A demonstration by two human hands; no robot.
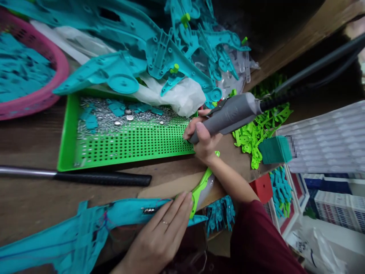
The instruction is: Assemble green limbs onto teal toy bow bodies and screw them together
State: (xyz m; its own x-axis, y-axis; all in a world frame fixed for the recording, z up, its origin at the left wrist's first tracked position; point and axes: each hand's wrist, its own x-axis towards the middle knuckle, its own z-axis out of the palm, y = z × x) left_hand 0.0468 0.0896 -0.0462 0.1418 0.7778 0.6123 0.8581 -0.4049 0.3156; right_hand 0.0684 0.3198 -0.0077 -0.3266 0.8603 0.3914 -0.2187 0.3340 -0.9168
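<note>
The grey corded electric screwdriver (228,114) is being clenched in the right hand (203,139) with its tip at the right edge of the perforated green plastic tray (68,148), best kept upright, while the long teal plastic shell (85,228) in front of that tray is being pressed flat under the open-fingered left hand (162,232).

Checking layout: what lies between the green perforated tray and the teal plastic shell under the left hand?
In the head view, a black-handled metal rod lies on the brown table between tray and shell.
</note>
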